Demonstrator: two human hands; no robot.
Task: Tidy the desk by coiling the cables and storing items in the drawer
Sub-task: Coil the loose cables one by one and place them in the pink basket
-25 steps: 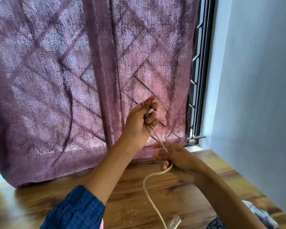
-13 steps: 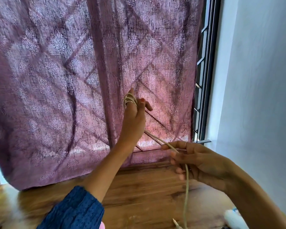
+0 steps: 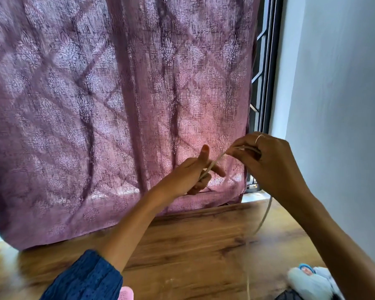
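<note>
Change: right hand [image 3: 273,167] had risen level with left hand [image 3: 188,176], drawing cable [image 3: 214,162] across for another loop.
Fingers: both hands' clamped on cable.

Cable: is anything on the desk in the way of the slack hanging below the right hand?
Nothing visible. The cable drops from the right hand over bare wooden desk; the left hand grips its other end.
</note>
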